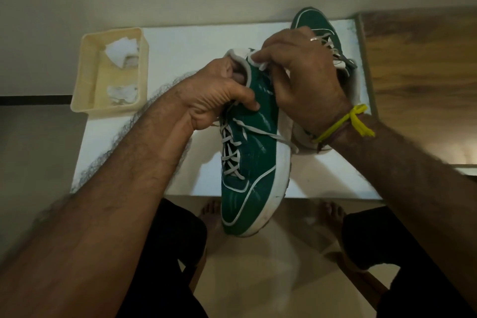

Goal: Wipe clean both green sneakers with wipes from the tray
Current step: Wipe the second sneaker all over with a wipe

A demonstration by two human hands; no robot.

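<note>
Left hand (219, 90) grips the near sneaker (254, 152); right hand (299, 77) seemingly pinches a mostly hidden wipe (254, 59).

One green sneaker (254, 162) held tilted, the other (316, 26) behind; crumpled wipes (121, 54) in the tray (85, 72).
</note>
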